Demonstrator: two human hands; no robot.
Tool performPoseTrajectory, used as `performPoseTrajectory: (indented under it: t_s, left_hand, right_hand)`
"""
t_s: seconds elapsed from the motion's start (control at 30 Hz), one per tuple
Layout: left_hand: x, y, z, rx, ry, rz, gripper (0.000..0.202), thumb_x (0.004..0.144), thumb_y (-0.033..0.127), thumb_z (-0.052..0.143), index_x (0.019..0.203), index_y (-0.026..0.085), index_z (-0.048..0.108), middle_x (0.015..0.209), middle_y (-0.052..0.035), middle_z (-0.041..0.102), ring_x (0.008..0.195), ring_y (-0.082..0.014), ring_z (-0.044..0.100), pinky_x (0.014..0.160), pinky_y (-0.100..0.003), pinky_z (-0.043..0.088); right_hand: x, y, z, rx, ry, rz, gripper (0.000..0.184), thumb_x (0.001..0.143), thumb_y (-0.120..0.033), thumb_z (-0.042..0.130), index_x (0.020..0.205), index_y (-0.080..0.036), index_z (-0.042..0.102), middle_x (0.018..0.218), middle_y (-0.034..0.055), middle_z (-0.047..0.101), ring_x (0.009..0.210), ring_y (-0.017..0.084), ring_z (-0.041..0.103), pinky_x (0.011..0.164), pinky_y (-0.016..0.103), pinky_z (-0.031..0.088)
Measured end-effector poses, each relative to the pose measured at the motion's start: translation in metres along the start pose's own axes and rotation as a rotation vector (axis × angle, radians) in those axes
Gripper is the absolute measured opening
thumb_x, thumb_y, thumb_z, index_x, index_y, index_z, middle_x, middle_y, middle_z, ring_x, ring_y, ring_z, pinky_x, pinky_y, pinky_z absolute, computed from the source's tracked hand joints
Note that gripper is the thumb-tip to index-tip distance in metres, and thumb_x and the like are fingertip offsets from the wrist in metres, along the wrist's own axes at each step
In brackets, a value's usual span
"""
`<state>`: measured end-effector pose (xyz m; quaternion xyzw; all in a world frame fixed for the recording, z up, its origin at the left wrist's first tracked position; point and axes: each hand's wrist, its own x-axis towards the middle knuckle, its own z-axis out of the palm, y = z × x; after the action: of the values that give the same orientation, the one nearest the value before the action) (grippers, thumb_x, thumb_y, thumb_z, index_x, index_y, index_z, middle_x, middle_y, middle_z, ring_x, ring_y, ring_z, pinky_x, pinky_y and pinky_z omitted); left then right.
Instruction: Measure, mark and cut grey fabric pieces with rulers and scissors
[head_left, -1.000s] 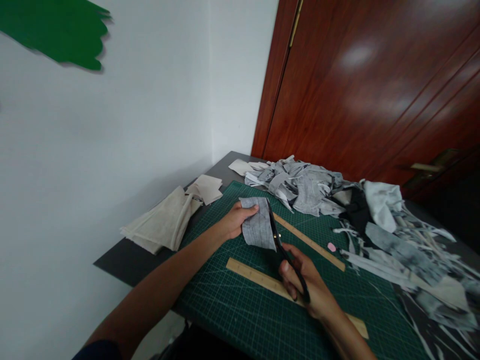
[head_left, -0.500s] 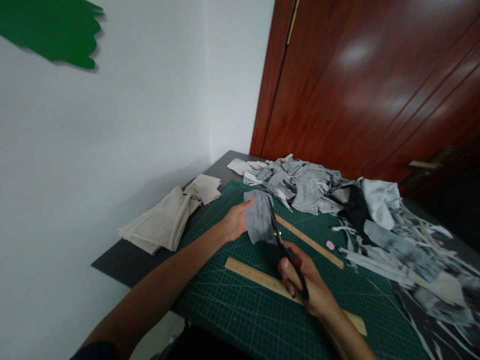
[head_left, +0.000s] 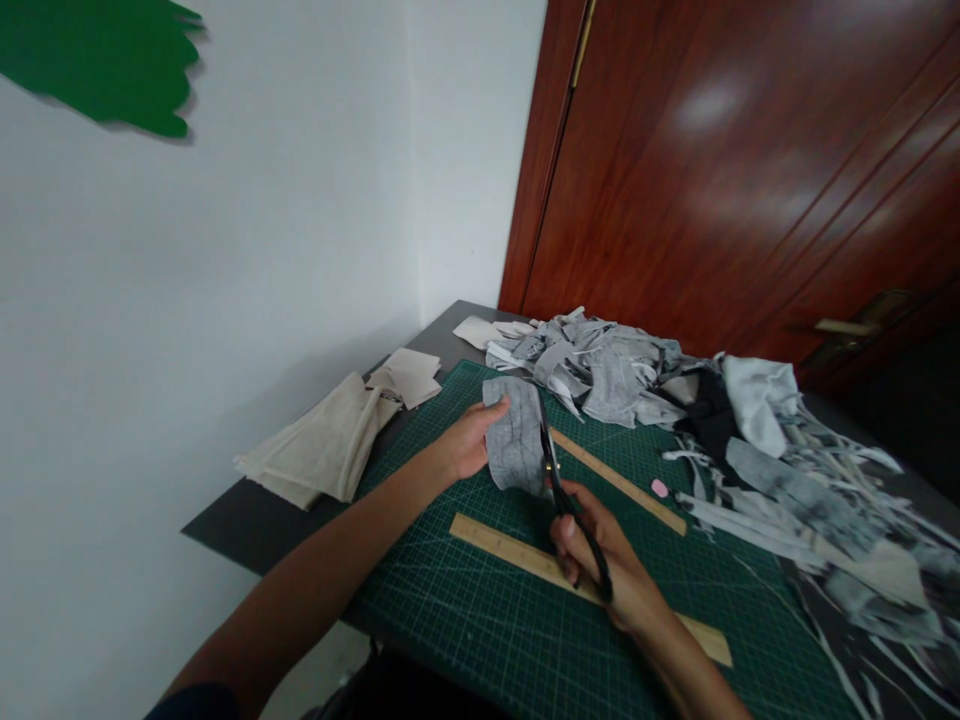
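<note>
My left hand (head_left: 472, 440) pinches the left edge of a grey fabric piece (head_left: 514, 435), thumb on top, and holds it above the green cutting mat (head_left: 427, 590). Black-handled scissors (head_left: 553, 470) are in my right hand (head_left: 596, 550), with fingers wrapped round the handles. Their blades point away from me and lie along the fabric's right edge. Below the hands, a wooden ruler (head_left: 510, 548) rests on the mat, partly covered by my right hand. A second wooden ruler (head_left: 615, 478) lies farther back to the right.
A heap of grey fabric scraps (head_left: 615, 370) sits at the back, with more strips (head_left: 817, 500) along the right. Folded cream cloth (head_left: 322, 440) lies at the left by the white wall. A small pink piece (head_left: 659, 488) is on the mat. Behind stands a wooden door (head_left: 712, 200).
The fabric piece has shifted slightly left and turned a little. My right hand and the scissors have moved slightly left with it. Both hands keep their hold.
</note>
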<state>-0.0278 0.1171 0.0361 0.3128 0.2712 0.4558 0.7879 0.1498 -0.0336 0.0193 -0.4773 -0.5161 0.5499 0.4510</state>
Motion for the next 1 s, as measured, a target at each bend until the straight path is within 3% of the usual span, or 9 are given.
performPoseTrajectory:
  t_s: [0.43, 1.0]
  left_hand:
    - [-0.011, -0.017, 0.018, -0.052, 0.115, 0.037, 0.01, 0.088, 0.02, 0.078, 0.09, 0.011, 0.075, 0.084, -0.0096, 0.079, 0.074, -0.0201, 0.075, 0.08, -0.034, 0.061]
    - [-0.009, -0.022, 0.015, -0.038, 0.148, 0.065, 0.022, 0.08, 0.028, 0.087, 0.091, 0.012, 0.076, 0.085, -0.0087, 0.079, 0.077, -0.0219, 0.076, 0.08, -0.035, 0.061]
  right_hand:
    - [0.001, 0.006, 0.0, 0.0, 0.028, -0.001, 0.074, 0.085, -0.075, 0.071, 0.13, -0.02, 0.054, 0.063, -0.009, 0.048, 0.044, 0.009, 0.04, 0.041, 0.021, 0.035]
    - [0.002, 0.007, 0.006, 0.03, 0.03, -0.002, 0.072, 0.086, -0.072, 0.071, 0.13, -0.018, 0.051, 0.056, -0.0124, 0.043, 0.041, 0.008, 0.037, 0.04, 0.018, 0.033]
